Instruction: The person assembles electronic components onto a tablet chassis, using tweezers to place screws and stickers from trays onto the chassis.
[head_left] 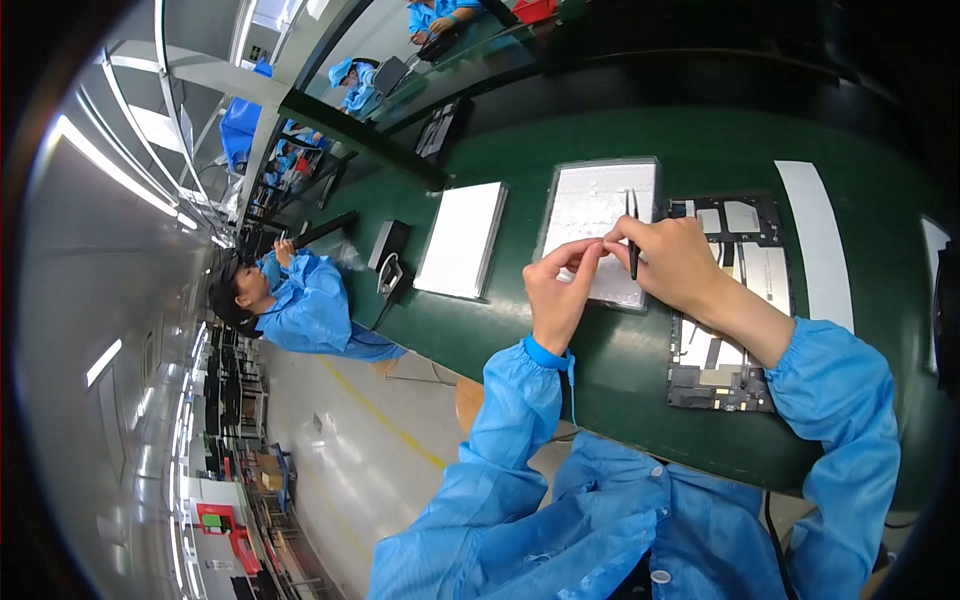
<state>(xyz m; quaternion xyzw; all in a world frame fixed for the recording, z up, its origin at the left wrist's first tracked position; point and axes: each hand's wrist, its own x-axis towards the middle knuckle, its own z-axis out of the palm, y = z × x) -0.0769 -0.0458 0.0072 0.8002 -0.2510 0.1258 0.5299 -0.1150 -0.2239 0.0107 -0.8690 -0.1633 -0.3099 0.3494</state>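
Observation:
My right hand point(672, 262) grips black tweezers point(633, 235), tips pointing up over a white tray point(598, 205) with a clear bumpy sheet. My left hand point(557, 290) meets it from the left, thumb and forefinger pinched at the right hand's fingertips, on something too small to make out. Under my right forearm lies an opened tablet chassis point(742, 262) showing silver battery cells and dark circuit boards. Both arms wear blue sleeves.
A white flat panel point(461, 240) lies left of the tray on the green bench mat point(600, 360). A small black device point(388, 243) sits beyond it. A white strip point(815, 245) runs at the right. A co-worker in blue point(300, 305) sits at the left.

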